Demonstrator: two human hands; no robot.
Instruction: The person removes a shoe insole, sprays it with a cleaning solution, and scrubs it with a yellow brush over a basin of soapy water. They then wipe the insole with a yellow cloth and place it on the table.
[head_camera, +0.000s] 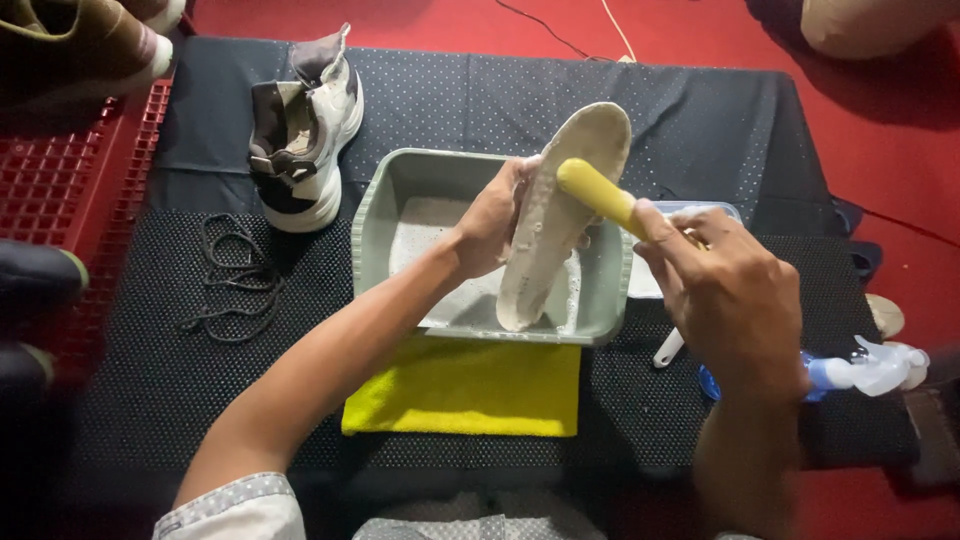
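My left hand (492, 222) grips a dirty white shoe insole (566, 205) by its left edge, holding it tilted over a grey-green plastic tub (372, 215) with foamy water in it. The insole's lower end rests in the tub. My right hand (728, 292) is closed round a brush with a yellow handle (598, 192), whose end lies against the insole's upper part. The brush's bristles are hidden.
A grey and white sneaker (302, 135) without laces stands at the back left, dark laces (232, 280) lying in front of it. A yellow cloth (470, 390) lies before the tub. A blue and white spray bottle (860, 370) lies at right, on a black dotted mat (160, 380).
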